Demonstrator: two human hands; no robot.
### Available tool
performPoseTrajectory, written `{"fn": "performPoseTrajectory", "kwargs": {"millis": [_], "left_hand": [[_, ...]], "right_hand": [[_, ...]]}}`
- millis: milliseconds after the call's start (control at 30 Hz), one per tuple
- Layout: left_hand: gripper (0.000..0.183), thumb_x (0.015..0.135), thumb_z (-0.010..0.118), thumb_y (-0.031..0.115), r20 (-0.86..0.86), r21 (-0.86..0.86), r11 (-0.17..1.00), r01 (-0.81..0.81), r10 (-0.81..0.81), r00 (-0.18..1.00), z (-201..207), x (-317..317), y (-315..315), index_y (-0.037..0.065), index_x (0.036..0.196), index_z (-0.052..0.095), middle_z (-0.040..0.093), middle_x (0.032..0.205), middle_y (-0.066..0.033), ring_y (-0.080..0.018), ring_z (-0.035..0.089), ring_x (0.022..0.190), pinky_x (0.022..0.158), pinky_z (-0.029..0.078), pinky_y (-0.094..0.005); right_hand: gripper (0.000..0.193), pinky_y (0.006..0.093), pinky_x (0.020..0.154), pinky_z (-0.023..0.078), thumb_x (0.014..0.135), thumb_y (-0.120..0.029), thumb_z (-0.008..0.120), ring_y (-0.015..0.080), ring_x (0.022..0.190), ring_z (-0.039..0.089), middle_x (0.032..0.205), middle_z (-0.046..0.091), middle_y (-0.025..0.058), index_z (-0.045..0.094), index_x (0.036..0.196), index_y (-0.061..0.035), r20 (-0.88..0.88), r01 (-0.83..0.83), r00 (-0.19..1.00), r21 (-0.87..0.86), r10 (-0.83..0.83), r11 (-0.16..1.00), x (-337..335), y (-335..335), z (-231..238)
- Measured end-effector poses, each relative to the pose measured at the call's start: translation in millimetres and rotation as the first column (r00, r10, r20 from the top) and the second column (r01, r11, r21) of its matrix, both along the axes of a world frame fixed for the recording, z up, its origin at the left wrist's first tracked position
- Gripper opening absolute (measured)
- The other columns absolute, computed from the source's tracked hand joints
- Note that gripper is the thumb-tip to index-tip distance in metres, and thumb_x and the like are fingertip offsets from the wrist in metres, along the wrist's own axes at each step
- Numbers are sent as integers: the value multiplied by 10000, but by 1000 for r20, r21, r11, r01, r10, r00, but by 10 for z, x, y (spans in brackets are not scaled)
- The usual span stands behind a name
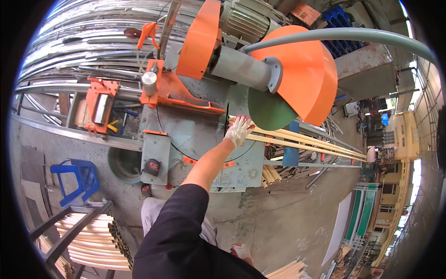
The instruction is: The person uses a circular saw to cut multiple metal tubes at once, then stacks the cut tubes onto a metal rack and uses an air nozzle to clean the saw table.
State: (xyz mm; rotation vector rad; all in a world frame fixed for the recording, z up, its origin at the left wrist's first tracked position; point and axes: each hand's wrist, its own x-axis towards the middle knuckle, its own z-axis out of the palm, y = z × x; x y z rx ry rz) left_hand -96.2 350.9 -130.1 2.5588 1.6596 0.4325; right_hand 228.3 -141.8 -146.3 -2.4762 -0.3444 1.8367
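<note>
My left hand point(240, 130), in a white glove with red fingertips, reaches across the grey saw table point(197, 132). Its fingers lie over the near ends of several long cream tubes point(306, 142), which run off to the right. Just right of the hand and above the tubes is the dark green disc blade point(267, 109) of a cut-off saw, partly under its orange guard point(309, 69). My right hand point(241, 251), gloved too, is low beside my body; the sleeve partly hides it and its fingers are unclear.
An orange fence point(186, 102) stands behind the tubes. On the table's left lies a black-and-red tape measure point(152, 166). A green tub point(121, 163), a blue plastic stool point(76, 179) and a dark rack point(65, 242) of stacked cream tubes are nearby. Metal lengths point(88, 42) fill the back left.
</note>
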Motion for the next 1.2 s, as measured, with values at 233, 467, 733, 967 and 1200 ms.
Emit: {"fn": "performPoseTrajectory", "kwargs": {"millis": [233,467,733,967,1200], "left_hand": [[375,955,474,178,7,-134,990,40,-39,999,-301,-5,275,181,1319,563,478,1332,-164,-383,450,1217,1056,356,-492],[391,956,445,158,3,-127,992,19,-18,1000,-439,-329,18,151,1326,570,419,1438,-196,-382,399,1325,1134,292,-491],[498,847,635,203,-21,-207,976,-68,65,998,-88,-2045,-561,161,1338,560,478,1432,-189,-364,447,1329,1136,318,-484],[528,723,728,138,39,-404,897,-177,211,977,166,-3625,-1043,159,1242,635,511,1381,-163,-349,458,1311,1084,373,-462],[478,867,515,111,-229,-117,950,-289,258,939,-11,-4612,-1536,122,1346,521,479,1416,-177,-356,446,1325,1106,348,-477]], "right_hand": [[150,256,476,472,901,-173,635,140,564,634,723,648,39,664,963,-40,-13,32,999,-21,-32,999,156,-1,-77],[135,258,508,501,923,-177,648,142,593,635,753,653,34,661,992,-62,-90,6,996,190,11,982,-376,398,-107],[167,267,535,514,920,-180,637,138,603,656,768,675,38,678,995,-37,-55,-206,975,149,216,967,-1174,651,-256],[161,274,513,502,888,-160,667,134,566,629,725,660,37,682,962,-18,-26,-354,931,180,365,918,-1562,1023,-507],[170,281,514,505,873,-172,684,132,547,615,713,657,36,691,936,-15,-2,-480,870,226,493,848,-1887,1269,-651]]}}
